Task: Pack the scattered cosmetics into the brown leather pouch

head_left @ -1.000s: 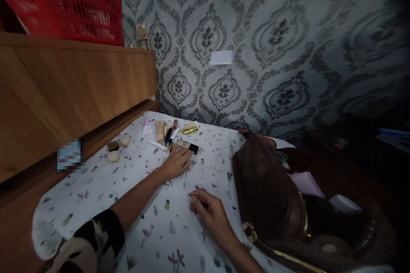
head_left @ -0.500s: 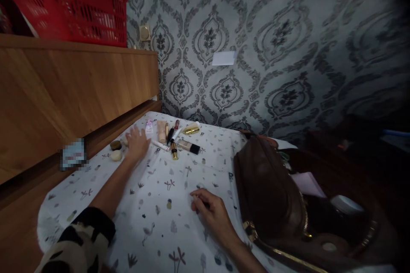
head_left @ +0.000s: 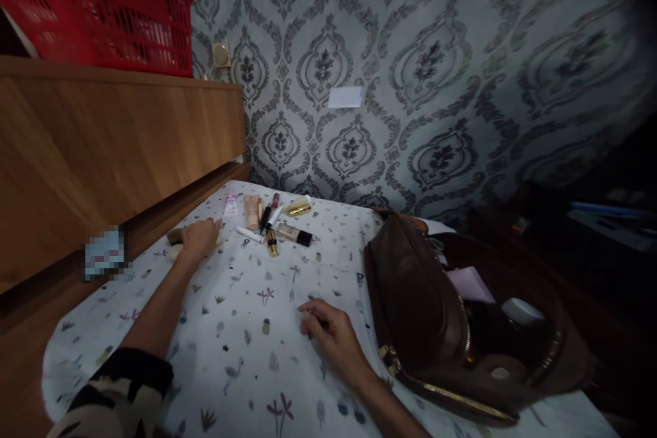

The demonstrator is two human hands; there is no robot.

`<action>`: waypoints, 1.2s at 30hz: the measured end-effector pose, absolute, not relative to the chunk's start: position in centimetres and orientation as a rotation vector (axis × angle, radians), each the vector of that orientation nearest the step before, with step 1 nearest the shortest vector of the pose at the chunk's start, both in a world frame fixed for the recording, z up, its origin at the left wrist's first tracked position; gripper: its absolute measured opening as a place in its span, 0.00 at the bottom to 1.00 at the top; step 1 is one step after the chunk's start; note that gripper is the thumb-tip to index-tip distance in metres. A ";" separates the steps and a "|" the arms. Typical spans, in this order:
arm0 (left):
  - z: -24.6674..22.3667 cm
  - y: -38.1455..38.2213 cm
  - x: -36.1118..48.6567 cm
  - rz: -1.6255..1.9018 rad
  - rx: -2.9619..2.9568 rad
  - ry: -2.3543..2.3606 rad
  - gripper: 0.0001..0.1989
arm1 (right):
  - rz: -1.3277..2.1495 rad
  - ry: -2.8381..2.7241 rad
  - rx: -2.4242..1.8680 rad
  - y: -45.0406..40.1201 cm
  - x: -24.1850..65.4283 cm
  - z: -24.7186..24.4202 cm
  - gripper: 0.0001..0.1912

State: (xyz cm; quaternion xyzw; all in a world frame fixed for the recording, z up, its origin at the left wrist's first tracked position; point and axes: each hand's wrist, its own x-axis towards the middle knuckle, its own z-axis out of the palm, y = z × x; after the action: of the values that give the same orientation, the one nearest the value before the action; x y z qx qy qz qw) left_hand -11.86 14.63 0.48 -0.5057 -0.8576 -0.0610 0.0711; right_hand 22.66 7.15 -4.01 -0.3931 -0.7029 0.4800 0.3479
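My left hand (head_left: pixel 199 238) is low over the cloth at the left, fingers curled around something mostly hidden. Beside it show a brown round item (head_left: pixel 175 237) and the edge of a pale one (head_left: pixel 173 253). At the middle of the cloth, my right hand (head_left: pixel 328 332) is closed in a pinch; what is between its fingertips is too small to name. Beyond the hands lie a pink tube (head_left: pixel 230 204), a beige tube (head_left: pixel 252 211), a white pen-like stick (head_left: pixel 250 234), a gold and black tube (head_left: pixel 272 242) and a black-capped bottle (head_left: pixel 295 235).
An open brown bag (head_left: pixel 410 294) with items inside stands right of my right hand. A wooden cabinet (head_left: pixel 123 144) borders the left side, with a red basket (head_left: pixel 118 20) on top. The patterned wall (head_left: pixel 287 68) rises behind the cloth-covered surface (head_left: pixel 226 328).
My left hand has moved slightly nearer and left, its spread fingers now curled over the round items. My right hand keeps its pinch. The whole view has shifted a little.
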 end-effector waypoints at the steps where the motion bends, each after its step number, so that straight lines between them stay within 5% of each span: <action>1: 0.5 14.6 -11.9 -0.189 -1.529 -2.601 0.30 | 1.242 -1.830 -1.017 7.1 22.7 -4.0 0.15; 20: -0.7 14.9 -13.1 -0.756 -1.912 -2.802 0.33 | 1.262 -1.819 -1.017 7.5 22.8 -4.9 0.14; 27: -0.8 15.1 -11.9 -0.668 -1.959 -2.686 0.32 | 1.262 -1.812 -0.997 7.5 22.8 -4.9 0.13; 36: 0.7 12.9 -15.3 -0.369 -1.216 -2.670 0.28 | 1.262 -1.814 -1.004 7.6 22.8 -4.8 0.13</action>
State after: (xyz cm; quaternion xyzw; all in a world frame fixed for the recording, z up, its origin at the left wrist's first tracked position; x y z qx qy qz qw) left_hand -15.25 12.88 0.67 -0.4095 -0.8991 -0.1241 0.0921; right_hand 22.84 7.62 -4.84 -0.3876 -0.7002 0.4870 0.3497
